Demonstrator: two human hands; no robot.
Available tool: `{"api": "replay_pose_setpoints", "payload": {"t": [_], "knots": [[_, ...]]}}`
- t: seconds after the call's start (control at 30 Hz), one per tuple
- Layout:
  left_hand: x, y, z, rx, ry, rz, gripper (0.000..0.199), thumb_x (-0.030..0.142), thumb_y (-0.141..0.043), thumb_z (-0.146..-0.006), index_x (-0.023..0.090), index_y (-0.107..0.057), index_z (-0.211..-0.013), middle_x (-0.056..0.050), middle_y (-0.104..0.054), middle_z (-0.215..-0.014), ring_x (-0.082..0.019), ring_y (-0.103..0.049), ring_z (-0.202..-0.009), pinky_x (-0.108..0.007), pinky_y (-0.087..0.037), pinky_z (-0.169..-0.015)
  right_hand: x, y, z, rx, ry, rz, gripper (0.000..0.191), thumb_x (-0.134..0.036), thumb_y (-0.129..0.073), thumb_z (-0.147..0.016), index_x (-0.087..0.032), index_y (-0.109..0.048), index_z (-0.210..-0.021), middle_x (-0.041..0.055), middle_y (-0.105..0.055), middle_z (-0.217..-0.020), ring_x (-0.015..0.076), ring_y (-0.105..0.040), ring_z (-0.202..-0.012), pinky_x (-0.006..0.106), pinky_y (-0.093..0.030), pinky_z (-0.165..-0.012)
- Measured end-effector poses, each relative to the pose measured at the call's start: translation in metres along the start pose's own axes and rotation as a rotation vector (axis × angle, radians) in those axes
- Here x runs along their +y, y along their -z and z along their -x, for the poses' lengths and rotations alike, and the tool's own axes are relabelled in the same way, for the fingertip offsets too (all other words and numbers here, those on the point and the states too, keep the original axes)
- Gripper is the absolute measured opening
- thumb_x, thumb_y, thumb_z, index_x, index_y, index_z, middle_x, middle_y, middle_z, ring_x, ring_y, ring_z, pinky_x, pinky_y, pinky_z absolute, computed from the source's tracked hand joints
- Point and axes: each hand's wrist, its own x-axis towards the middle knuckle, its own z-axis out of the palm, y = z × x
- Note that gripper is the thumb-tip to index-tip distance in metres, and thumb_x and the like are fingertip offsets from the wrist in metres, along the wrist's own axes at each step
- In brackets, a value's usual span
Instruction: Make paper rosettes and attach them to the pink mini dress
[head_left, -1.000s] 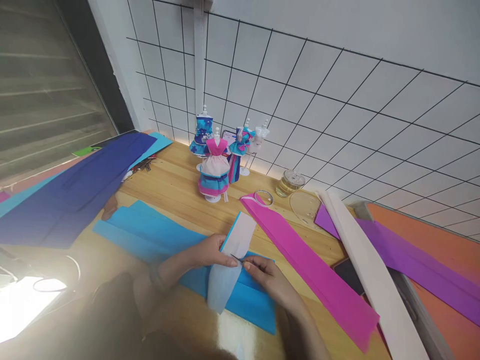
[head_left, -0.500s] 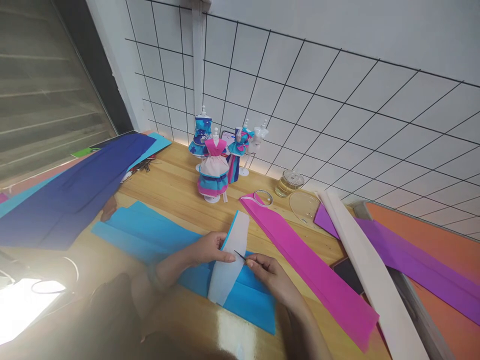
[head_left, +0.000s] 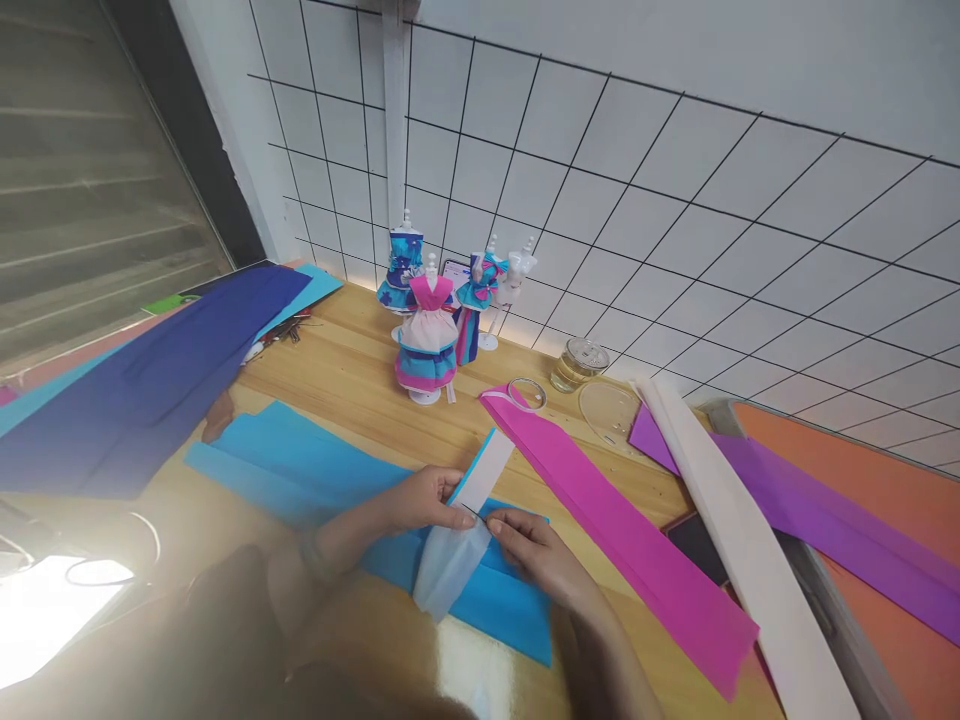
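Note:
A pale strip of fabric (head_left: 451,565) with a blue edge is pinched at its middle by my left hand (head_left: 429,499). Between thumb and fingers my right hand (head_left: 531,547) holds a thin dark needle (head_left: 474,513), which lies across the pale strip close to my left thumb. The strip is bunched below the needle and flatter above it. Beneath both hands, a blue fabric piece (head_left: 300,460) lies along the wooden table (head_left: 330,365).
Small dress forms in colourful dresses (head_left: 427,340) stand behind my hands. Near the wall are a glass jar (head_left: 579,365) and a clear ring (head_left: 526,395). Pink (head_left: 622,530), white (head_left: 742,520) and purple (head_left: 795,505) fabric lie right; dark blue fabric (head_left: 165,370) lies left.
The pale strip's upper part has tilted to the right and its lower part has bunched up. The needle has shifted slightly down and left with my right hand.

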Motion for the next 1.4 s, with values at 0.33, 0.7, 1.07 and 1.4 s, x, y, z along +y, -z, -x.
{"api": "replay_pose_setpoints", "payload": {"t": [0.33, 0.7, 1.07, 1.4], "knots": [[-0.006, -0.001, -0.002, -0.037, -0.014, 0.013, 0.037, 0.027, -0.071, -0.058, 0.012, -0.060, -0.090, -0.004, -0.063, -0.082, -0.013, -0.056, -0.073, -0.023, -0.041, -0.065, 0.001, -0.007, -0.004, 0.004, -0.006, -0.026, 0.038, -0.054, -0.047, -0.075, -0.017, -0.049, -0.070, -0.0080, -0.026, -0.049, 0.0058, -0.021, -0.041, 0.022, -0.016, -0.041], [-0.005, 0.000, -0.002, -0.040, -0.013, 0.009, 0.034, 0.027, -0.071, -0.059, 0.012, -0.061, -0.087, -0.003, -0.064, -0.079, -0.012, -0.055, -0.068, -0.021, -0.040, -0.062, 0.007, -0.010, -0.008, 0.037, 0.077, 0.026, 0.038, -0.052, -0.047, -0.076, -0.015, -0.051, -0.069, -0.0056, -0.029, -0.054, 0.0072, -0.024, -0.048, 0.022, -0.018, -0.044], [-0.007, 0.000, -0.001, -0.057, 0.004, 0.003, 0.033, 0.024, -0.070, -0.058, 0.013, -0.062, -0.088, -0.004, -0.064, -0.085, -0.014, -0.057, -0.075, -0.023, -0.040, -0.067, 0.007, -0.012, -0.008, 0.032, 0.101, 0.016, 0.037, -0.050, -0.049, -0.076, -0.014, -0.056, -0.074, -0.0033, -0.039, -0.059, 0.0087, -0.031, -0.053, 0.021, -0.024, -0.049], [-0.009, 0.000, -0.002, -0.086, -0.001, 0.000, 0.032, 0.022, -0.069, -0.060, 0.013, -0.061, -0.089, -0.004, -0.064, -0.086, -0.014, -0.056, -0.075, -0.022, -0.040, -0.066, 0.011, -0.014, -0.011, 0.073, 0.105, 0.052, 0.035, -0.048, -0.047, -0.078, -0.014, -0.053, -0.069, -0.0025, -0.038, -0.059, 0.0093, -0.033, -0.055, 0.021, -0.026, -0.049]]}}
